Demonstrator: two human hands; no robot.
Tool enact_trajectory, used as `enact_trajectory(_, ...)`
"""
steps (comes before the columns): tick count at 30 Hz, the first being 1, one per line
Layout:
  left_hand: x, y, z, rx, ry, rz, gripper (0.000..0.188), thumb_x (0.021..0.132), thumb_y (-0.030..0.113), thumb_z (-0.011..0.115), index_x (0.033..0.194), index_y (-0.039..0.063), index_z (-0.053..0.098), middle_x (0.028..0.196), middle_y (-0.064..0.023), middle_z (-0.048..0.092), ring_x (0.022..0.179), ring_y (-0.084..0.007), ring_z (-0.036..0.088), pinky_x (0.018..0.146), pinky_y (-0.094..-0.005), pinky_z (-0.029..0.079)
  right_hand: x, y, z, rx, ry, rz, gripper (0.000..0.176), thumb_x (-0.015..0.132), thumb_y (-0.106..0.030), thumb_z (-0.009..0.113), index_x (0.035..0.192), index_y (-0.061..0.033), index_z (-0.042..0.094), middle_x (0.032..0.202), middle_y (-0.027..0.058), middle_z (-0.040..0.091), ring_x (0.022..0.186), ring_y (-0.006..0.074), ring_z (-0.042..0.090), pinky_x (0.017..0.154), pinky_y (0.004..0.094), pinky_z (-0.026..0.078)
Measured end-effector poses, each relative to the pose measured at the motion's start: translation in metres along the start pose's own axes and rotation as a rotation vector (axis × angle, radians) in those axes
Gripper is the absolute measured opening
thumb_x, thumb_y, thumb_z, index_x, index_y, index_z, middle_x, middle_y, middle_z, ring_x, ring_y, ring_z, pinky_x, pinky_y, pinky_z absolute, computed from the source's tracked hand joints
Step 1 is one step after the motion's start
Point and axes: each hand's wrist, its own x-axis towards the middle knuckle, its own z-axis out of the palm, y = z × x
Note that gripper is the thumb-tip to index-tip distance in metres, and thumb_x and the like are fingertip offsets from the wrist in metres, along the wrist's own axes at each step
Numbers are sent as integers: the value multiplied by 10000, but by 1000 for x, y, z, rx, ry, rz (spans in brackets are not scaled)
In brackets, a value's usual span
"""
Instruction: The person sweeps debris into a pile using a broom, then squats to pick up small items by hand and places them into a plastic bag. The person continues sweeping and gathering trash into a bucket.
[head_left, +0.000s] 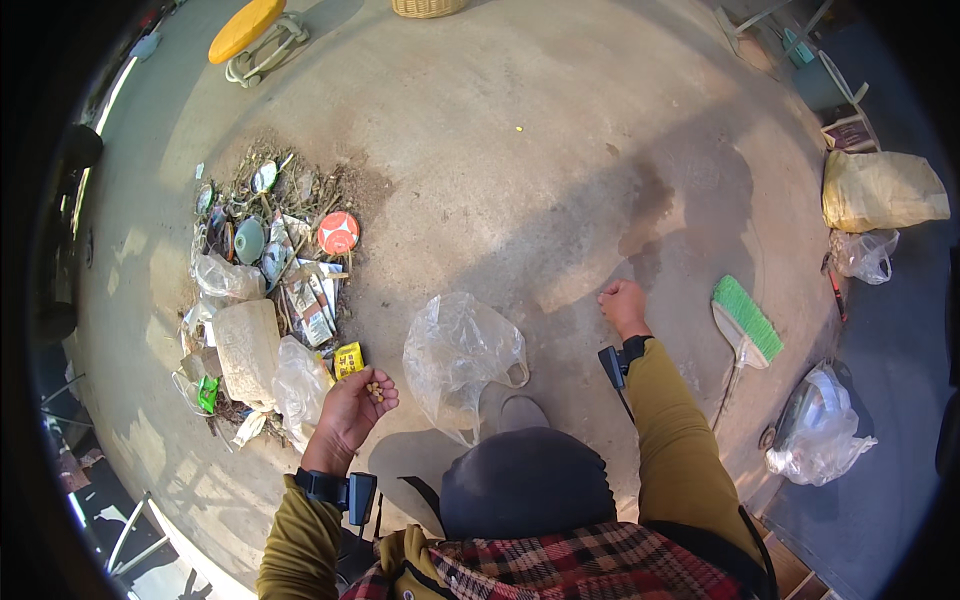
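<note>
My left hand is palm up with its fingers curled around several yellow kernels, which look like corn. It is at the near right edge of a heap of litter, close to a yellow printed wrapper. A clear plastic bag lies on the concrete floor between my hands, in front of my shoe. Farther right, my right hand is closed into a loose fist above the floor. Its fingertips are turned away, so anything inside is hidden. A small yellow piece lies far ahead.
The heap holds a dirty plastic jug, a round red lid and dry stalks. On the right lie a green-bristled broom, a filled plastic bag and a yellowish sack. A yellow-topped stool stands far left.
</note>
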Motion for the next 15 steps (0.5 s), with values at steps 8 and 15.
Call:
enact_trajectory(8,18,1,50,-59,25,20,261,984,199,451,912,-1,604,864,-111,631,802,-243,623,793,-376,520,99,-149,16,65,206,-770,112,741,-33,677,797,-33,581,772,132,589,723,310,605,667,396,493)
enact_trajectory(15,-9,5,46,-161,115,81,259,984,201,466,909,-6,603,860,-117,634,797,-239,627,790,-374,525,211,-279,79,-303,155,-773,67,783,-21,598,849,-6,599,881,180,612,907,373,596,798,446,498)
